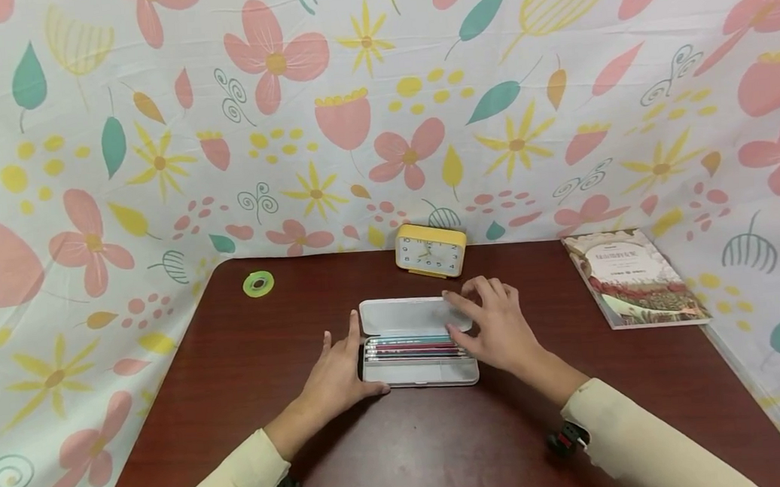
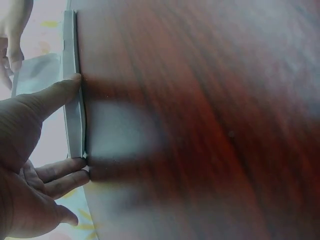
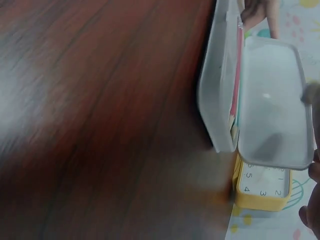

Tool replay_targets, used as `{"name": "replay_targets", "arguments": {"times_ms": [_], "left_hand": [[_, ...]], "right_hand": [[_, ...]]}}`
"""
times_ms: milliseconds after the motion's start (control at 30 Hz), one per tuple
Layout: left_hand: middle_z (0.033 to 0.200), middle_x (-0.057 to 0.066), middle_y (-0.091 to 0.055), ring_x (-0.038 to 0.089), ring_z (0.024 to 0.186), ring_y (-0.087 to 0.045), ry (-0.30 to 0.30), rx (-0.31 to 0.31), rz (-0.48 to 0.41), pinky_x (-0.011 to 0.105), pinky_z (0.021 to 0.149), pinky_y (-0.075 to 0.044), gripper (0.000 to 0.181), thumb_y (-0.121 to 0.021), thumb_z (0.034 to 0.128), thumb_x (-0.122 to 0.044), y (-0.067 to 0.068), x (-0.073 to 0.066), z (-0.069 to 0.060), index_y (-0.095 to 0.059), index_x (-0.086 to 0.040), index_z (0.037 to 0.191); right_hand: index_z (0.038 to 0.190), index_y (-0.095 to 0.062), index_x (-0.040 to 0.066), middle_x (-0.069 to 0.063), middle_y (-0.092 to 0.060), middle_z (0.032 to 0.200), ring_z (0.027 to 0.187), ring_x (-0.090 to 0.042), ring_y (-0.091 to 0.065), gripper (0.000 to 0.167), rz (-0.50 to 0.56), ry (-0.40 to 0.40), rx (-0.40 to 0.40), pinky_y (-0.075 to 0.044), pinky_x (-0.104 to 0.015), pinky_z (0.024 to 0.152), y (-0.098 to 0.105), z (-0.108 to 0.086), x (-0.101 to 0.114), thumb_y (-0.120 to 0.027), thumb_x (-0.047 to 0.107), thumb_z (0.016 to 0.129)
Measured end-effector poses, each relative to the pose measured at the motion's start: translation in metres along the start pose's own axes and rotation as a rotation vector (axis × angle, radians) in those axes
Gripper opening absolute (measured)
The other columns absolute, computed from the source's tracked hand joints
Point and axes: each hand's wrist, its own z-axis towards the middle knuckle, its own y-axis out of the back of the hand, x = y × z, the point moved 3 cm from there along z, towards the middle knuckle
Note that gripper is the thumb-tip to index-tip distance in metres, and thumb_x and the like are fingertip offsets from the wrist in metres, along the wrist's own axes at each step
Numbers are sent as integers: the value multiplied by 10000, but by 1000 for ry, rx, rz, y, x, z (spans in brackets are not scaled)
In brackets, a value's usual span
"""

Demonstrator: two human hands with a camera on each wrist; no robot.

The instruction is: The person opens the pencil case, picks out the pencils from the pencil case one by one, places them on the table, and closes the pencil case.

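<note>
A white pencil case (image 1: 422,384) lies with its lid (image 1: 402,316) raised at the back; several pencils (image 1: 411,346) lie inside. At the case's left front corner, my left hand (image 1: 336,368) is spread, thumb on the front edge and fingers beside the left end. The left wrist view shows its thumb (image 2: 65,92) on the front wall and two fingertips at the case's end. My right hand (image 1: 498,326) holds the lid's right part, index finger at the far edge and thumb in front. In the right wrist view a blurred fingertip (image 3: 312,94) meets the lid (image 3: 272,100).
Behind the case stands a yellow alarm clock (image 1: 431,250). A green roll of tape (image 1: 258,283) lies at the back left of the dark red table (image 1: 411,453), and a book (image 1: 637,279) at the back right. Patterned cloth (image 1: 381,123) hangs behind the table.
</note>
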Motion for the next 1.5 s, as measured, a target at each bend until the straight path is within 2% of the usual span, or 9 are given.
{"name": "replay_targets", "arguments": {"times_ms": [200, 333, 567, 700, 767, 933, 1033, 1167, 1500], "left_hand": [[1467, 90, -735, 338, 1409, -669, 13, 15, -15, 653, 1357, -255, 1463, -1027, 767, -484, -2, 0, -4, -83, 46, 1752], [1516, 117, -701, 347, 1429, -655, 17, 25, 9, 656, 1351, -270, 1448, -1012, 777, -518, -2, 1, -5, -95, 12, 1764], [1544, 198, -650, 382, 1444, -641, -10, 67, 23, 652, 1334, -311, 1345, -967, 811, -584, -1, 1, -7, -187, -61, 1776], [1605, 160, -573, 415, 1440, -623, 1, 94, 30, 603, 1170, -534, 1262, -905, 820, -697, 2, 4, -6, -289, -132, 1766], [1677, 151, -476, 421, 1489, -572, -1, 101, 57, 599, 1142, -557, 1238, -860, 826, -758, 6, 5, -4, -317, -156, 1761], [1835, 151, -251, 403, 1696, -288, -77, 148, 140, 670, 1336, -300, 1259, -763, 857, -832, 10, 10, 7, -275, -115, 1769], [1864, 128, -191, 382, 1737, -171, -118, 213, 157, 703, 1357, -203, 1271, -721, 877, -851, 9, 15, 14, -232, -98, 1776], [1879, 83, -145, 353, 1750, -121, -130, 276, 141, 706, 1369, -140, 1266, -686, 894, -865, 9, 22, 19, -191, -113, 1784], [1888, 67, -74, 311, 1758, -89, -128, 282, 78, 665, 1386, -128, 1342, -702, 860, -886, 5, 29, 29, -139, -93, 1784]], "right_hand": [[1774, -271, 186, -170, -460, 1640, 1450, -404, -503, 1348, -53, -44, 262, -375, -812, 1157, -5, -15, -3, -924, 740, 732], [1804, -66, 225, -182, -217, 1832, 1661, -429, -299, 1540, 0, -87, 436, -264, -885, 1202, -16, -21, -9, -912, 834, 672], [1801, -131, 226, -222, -187, 1844, 1695, -479, -229, 1514, 109, -156, 588, -196, -940, 1179, -29, -25, -21, -911, 846, 661], [1797, -161, 215, -238, -215, 1832, 1691, -488, -240, 1497, 127, -159, 622, -195, -954, 1163, -32, -26, -23, -896, 863, 665], [1796, -166, 218, -238, -224, 1830, 1689, -486, -248, 1493, 129, -160, 630, -195, -958, 1158, -33, -27, -24, -893, 866, 665], [1795, -188, 230, -223, -260, 1822, 1682, -478, -279, 1476, 140, -177, 651, -181, -951, 1171, -36, -29, -25, -886, 875, 665], [1794, -198, 228, -212, -278, 1817, 1674, -474, -302, 1471, 145, -188, 666, -170, -945, 1183, -36, -30, -26, -867, 896, 666], [1791, -213, 228, -202, -294, 1811, 1669, -465, -317, 1457, 141, -193, 666, -156, -941, 1191, -38, -27, -27, -852, 908, 672], [1748, -365, 262, -147, -377, 1780, 1669, -469, -308, 1303, 113, -159, 645, -103, -964, 1171, -35, -20, -29, -872, 859, 707]]}}
